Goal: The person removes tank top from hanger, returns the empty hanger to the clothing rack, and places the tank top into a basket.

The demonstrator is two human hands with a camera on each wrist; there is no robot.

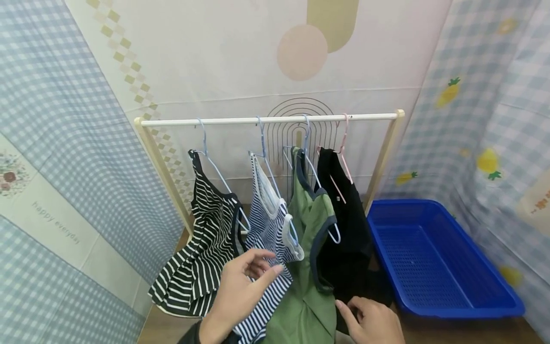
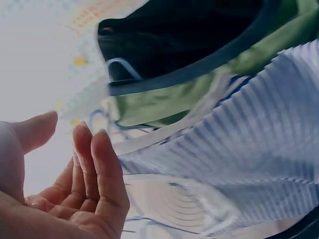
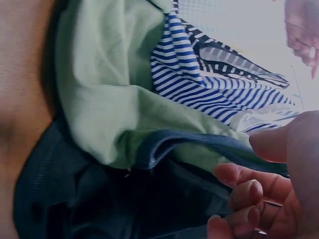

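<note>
Four garments would be several: on hangers hang a black-and-white striped tank top (image 1: pixel 202 267), a blue-and-white striped top (image 1: pixel 268 239), a green tank top (image 1: pixel 302 286) with dark blue trim, and a black garment (image 1: pixel 348 239). In front of the blue-striped top is my left hand (image 1: pixel 240 291), fingers loosely bent, thumb apart, nothing held. Low beside the green tank top and the black garment, my right hand (image 1: pixel 374 322) has its fingers loosely bent. The right wrist view shows its thumb (image 3: pixel 271 144) apart from the fingers, with no cloth pinched; whether it touches the trim I cannot tell.
A white rail (image 1: pixel 232 121) on cream posts carries blue hangers (image 1: pixel 263 138) and a pink hanger (image 1: pixel 345 136). To the right stands a blue plastic basket (image 1: pixel 429 267) on the wooden table (image 1: pixel 161 327). Printed cloth hangs behind and on both sides.
</note>
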